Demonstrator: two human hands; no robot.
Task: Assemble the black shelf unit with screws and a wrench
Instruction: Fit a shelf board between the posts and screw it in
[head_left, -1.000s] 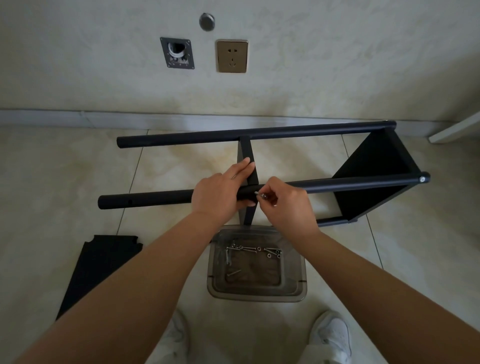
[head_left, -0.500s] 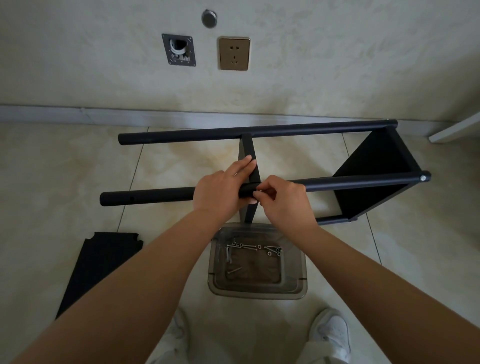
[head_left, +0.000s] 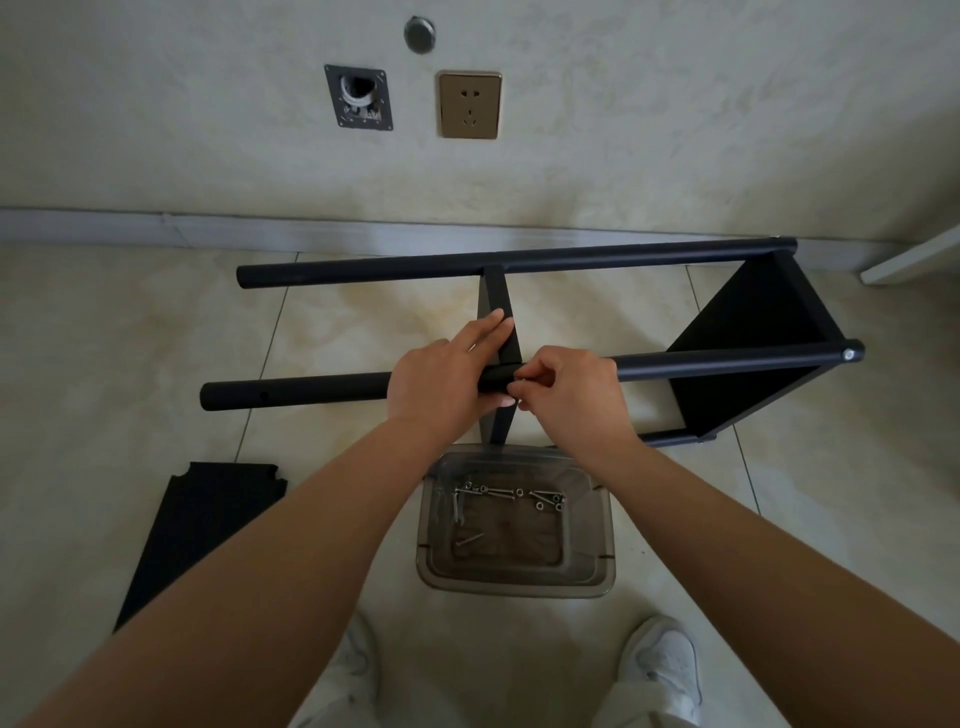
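A pale tiled floor (head_left: 156, 332) runs up to a cream wall with a brass socket (head_left: 470, 105) and a small metal plate (head_left: 358, 97) beside it. The black shelf unit (head_left: 753, 332) lies on its side in the middle of the floor, its two long tubes running left to right, one far (head_left: 363, 268) and one near (head_left: 311, 387), with one shelf panel already fitted at the right end and a second, middle panel (head_left: 498, 306) standing between the tubes. A loose panel (head_left: 202, 525) lies flat at near left. Close to the person's feet sits a clear plastic tub (head_left: 597, 566) holding the spare screws (head_left: 511, 492) and what may be a small wrench.

The left hand (head_left: 441, 376) wraps around the near tube, its fingers stretched out flat against the middle panel to steady it. The right hand (head_left: 566, 392) has its fingertips pressed together in a pinch at the joint of tube and panel, apparently on a screw, though the screw itself is hidden.

The step in hand looks like starting a screw through the near tube into the middle panel. Next it likely calls for finger turns until the thread bites, keeping the panel square, then the wrench from the tub.

A second ago the screw showed as a bright point between the right fingertips, just off the tube; now those fingertips sit tight against the tube and it can't be seen. The left hand has barely shifted.
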